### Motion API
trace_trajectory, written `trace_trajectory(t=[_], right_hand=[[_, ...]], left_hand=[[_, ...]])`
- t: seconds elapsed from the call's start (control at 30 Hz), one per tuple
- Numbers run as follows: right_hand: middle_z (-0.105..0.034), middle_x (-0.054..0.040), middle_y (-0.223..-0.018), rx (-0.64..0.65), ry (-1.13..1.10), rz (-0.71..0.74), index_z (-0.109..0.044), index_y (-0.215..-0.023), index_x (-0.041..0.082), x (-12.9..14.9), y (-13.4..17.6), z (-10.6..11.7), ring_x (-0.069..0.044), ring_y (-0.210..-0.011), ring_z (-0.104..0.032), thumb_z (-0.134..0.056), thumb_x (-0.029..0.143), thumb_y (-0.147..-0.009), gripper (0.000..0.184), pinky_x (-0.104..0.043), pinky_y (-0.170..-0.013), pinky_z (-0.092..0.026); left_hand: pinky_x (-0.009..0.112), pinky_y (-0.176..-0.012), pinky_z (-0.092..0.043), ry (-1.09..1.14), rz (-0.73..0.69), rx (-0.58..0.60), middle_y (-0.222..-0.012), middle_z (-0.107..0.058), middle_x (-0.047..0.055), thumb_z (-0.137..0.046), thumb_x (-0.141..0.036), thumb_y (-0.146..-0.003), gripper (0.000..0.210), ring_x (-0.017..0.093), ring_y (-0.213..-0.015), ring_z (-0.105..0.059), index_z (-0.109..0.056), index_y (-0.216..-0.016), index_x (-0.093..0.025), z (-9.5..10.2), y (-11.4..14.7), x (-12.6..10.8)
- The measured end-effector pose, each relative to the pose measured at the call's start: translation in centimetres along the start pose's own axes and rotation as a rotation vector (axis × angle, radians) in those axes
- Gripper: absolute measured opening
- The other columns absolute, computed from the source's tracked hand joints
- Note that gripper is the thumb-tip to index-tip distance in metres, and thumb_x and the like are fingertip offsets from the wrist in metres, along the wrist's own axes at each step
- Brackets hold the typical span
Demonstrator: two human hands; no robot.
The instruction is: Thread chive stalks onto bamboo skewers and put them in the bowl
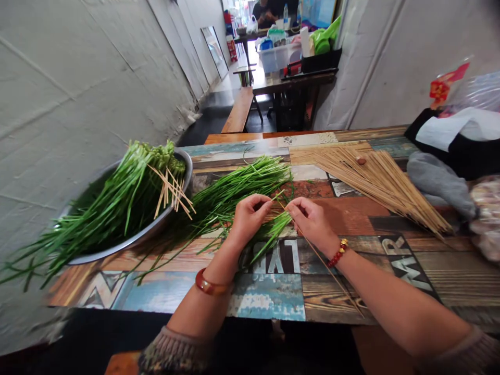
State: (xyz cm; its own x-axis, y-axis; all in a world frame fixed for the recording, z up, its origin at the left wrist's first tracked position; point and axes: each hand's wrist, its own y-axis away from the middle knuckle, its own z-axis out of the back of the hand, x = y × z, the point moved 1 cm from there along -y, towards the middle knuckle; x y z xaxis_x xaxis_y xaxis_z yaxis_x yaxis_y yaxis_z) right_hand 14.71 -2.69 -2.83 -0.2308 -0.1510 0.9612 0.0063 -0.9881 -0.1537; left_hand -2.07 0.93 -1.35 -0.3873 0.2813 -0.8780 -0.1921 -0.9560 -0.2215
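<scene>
Above the middle of the table my right hand is closed in a pinch on a thin bamboo skewer, which slants down toward the table's near edge. Several short chive ends show beside its fingertips, near the skewer's upper end. My left hand is close by, thumb and forefinger pressed together at a green chive stalk. Just beyond both hands lies a loose pile of chives. Whether the stalk at my left fingertips is on the skewer I cannot tell.
A metal basin at the left holds many chives, with skewered bunches on its rim. Bare skewers fan out at the right. Beside them are a grey cloth-like bundle and plastic bags. Behind stands a bench.
</scene>
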Motion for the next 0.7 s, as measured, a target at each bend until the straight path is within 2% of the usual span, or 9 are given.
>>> trace_trajectory(t=[0.1,0.17,0.23,0.37,0.47,0.53,0.63,0.7], right_hand=[[-0.061,-0.0043,-0.078,-0.133,0.107,0.119,-0.061,-0.085,0.017,-0.4,-0.4,0.5,-0.015,-0.069,-0.056,-0.052,0.041,-0.086,0.026,-0.027,-0.062,-0.045],[-0.062,-0.0060,-0.085,-0.172,0.147,0.147,-0.061,-0.092,0.017,-0.5,-0.7,0.5,-0.017,-0.074,-0.058,-0.057,0.039,-0.083,0.024,-0.029,-0.065,-0.047],[-0.062,-0.0075,-0.091,-0.170,0.195,0.198,-0.063,-0.092,0.017,-0.4,-0.8,0.4,-0.019,-0.081,-0.059,-0.062,0.035,-0.079,0.022,-0.031,-0.070,-0.048],[-0.063,-0.0083,-0.097,-0.126,0.235,0.295,-0.065,-0.082,0.019,0.0,-0.8,0.0,-0.021,-0.095,-0.058,-0.066,0.028,-0.076,0.011,-0.036,-0.085,-0.046],[-0.065,-0.0068,-0.094,-0.148,0.189,0.252,-0.063,-0.073,0.019,-0.6,-0.8,0.0,-0.019,-0.091,-0.061,-0.064,0.027,-0.078,0.009,-0.035,-0.082,-0.048],[-0.066,-0.0064,-0.094,-0.212,0.140,0.208,-0.062,-0.071,0.019,-1.3,-1.0,0.4,-0.018,-0.088,-0.061,-0.062,0.029,-0.079,0.013,-0.034,-0.077,-0.049],[-0.066,-0.0067,-0.092,-0.352,0.093,0.162,-0.062,-0.075,0.018,-2.5,-1.7,1.6,-0.018,-0.085,-0.062,-0.060,0.033,-0.080,0.016,-0.033,-0.073,-0.049],[-0.066,-0.0075,-0.092,-0.392,0.157,0.154,-0.064,-0.080,0.018,-3.0,-2.3,2.6,-0.020,-0.086,-0.062,-0.058,0.035,-0.081,0.018,-0.035,-0.074,-0.050]], left_hand=[[0.022,-0.061,-0.039,-0.172,-0.128,-0.037,-0.071,-0.063,0.003,-0.060,-0.023,-0.079,0.013,0.011,-0.065,-0.054,-0.066,-0.072,-0.014,0.1,0.3,-0.2],[0.023,-0.062,-0.038,-0.247,-0.183,-0.035,-0.070,-0.063,0.003,-0.060,-0.020,-0.080,0.011,0.011,-0.065,-0.054,-0.067,-0.072,-0.014,0.0,0.4,-0.3],[0.023,-0.061,-0.038,-0.277,-0.217,-0.026,-0.070,-0.063,0.003,-0.059,-0.019,-0.080,0.011,0.012,-0.065,-0.055,-0.067,-0.073,-0.015,-0.3,0.6,-0.4],[0.022,-0.059,-0.038,-0.307,-0.273,0.003,-0.069,-0.062,0.001,-0.059,-0.016,-0.079,0.009,0.011,-0.063,-0.056,-0.066,-0.073,-0.016,-0.8,0.9,-0.6],[0.022,-0.059,-0.038,-0.353,-0.285,-0.004,-0.068,-0.062,0.001,-0.058,-0.017,-0.080,0.010,0.011,-0.062,-0.055,-0.065,-0.073,-0.017,-0.7,0.9,-0.8],[0.023,-0.059,-0.038,-0.381,-0.278,-0.018,-0.068,-0.062,0.001,-0.058,-0.018,-0.080,0.011,0.011,-0.063,-0.055,-0.065,-0.072,-0.017,-0.4,0.8,-0.7],[0.023,-0.061,-0.039,-0.397,-0.258,-0.034,-0.069,-0.062,0.001,-0.058,-0.016,-0.080,0.011,0.012,-0.065,-0.055,-0.064,-0.071,-0.017,-0.1,0.7,-0.5],[0.023,-0.062,-0.039,-0.392,-0.242,-0.040,-0.070,-0.062,0.001,-0.058,-0.016,-0.079,0.010,0.012,-0.065,-0.055,-0.064,-0.071,-0.017,-0.1,0.7,-0.3]])
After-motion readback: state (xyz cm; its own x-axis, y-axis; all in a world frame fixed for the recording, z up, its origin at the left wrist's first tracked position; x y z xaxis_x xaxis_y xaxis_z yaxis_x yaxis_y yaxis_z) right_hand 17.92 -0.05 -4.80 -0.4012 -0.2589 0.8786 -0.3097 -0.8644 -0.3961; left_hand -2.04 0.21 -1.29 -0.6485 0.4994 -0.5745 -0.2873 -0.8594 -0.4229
